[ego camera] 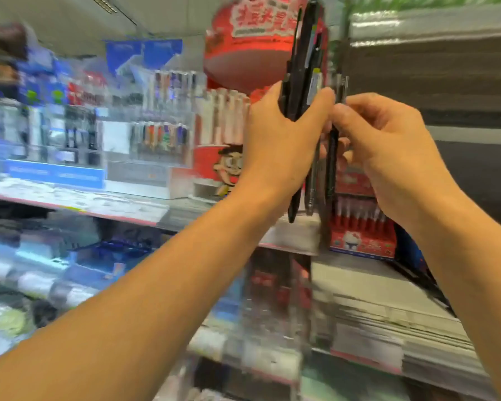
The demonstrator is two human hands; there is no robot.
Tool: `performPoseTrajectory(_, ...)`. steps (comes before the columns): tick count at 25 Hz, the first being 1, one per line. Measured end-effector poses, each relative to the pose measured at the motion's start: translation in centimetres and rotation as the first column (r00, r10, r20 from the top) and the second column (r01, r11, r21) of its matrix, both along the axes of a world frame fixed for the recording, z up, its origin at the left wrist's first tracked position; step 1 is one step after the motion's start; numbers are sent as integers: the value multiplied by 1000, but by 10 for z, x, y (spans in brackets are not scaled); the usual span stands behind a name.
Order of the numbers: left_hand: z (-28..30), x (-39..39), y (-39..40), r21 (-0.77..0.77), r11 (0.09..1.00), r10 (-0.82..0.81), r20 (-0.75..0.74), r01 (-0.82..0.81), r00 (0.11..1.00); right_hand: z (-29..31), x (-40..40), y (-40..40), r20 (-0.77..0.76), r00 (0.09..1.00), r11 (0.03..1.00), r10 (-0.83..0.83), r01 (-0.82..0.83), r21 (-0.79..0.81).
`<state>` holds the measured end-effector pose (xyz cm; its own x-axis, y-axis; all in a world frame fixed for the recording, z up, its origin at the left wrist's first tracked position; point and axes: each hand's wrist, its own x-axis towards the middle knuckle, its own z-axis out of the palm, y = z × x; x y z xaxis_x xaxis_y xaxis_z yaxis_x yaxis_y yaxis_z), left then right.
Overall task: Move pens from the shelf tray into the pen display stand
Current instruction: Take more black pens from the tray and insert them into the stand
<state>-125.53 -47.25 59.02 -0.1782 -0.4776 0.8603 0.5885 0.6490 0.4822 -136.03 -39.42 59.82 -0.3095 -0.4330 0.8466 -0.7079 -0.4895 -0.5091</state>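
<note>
Several black pens (pixel 300 91), bunched upright in our left hand (pixel 281 146); one more pinched by our right hand (pixel 388 146).

Head view, much blurred: left fingers (pixel 320 101) wrap the bundle mid-barrel; right fingers (pixel 344 114) grasp a single black pen (pixel 331 157) just beside it, before the shelf (pixel 99 204) of red display boxes (pixel 362 238). Tray and stand we cannot identify. We judge it best to draw one pen clear, keeping the bundle firm and vertical, tips aligned.
</note>
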Motion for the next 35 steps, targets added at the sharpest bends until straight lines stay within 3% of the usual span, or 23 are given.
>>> performPoseTrajectory(8,-19,222,-157,99,966,229,101,-238,968,8,201,-164,35,968,965,250,-252,72)
performPoseTrajectory(17,-39,393,-335,210,842,486,105,-497,868,12,334,-363,15,920,897,392,-385,218)
performPoseTrajectory(27,5,506,-549,319,708,642,80,-630,763,94,471,-612,-275,920,946,280,-215,243)
performPoseTrajectory(30,12,524,-603,328,729,622,50,-601,782,103,495,-672,-351,918,970,186,-114,215)
performPoseTrajectory(35,19,546,-703,306,797,546,5,-521,838,101,507,-774,-333,936,962,112,-17,274)
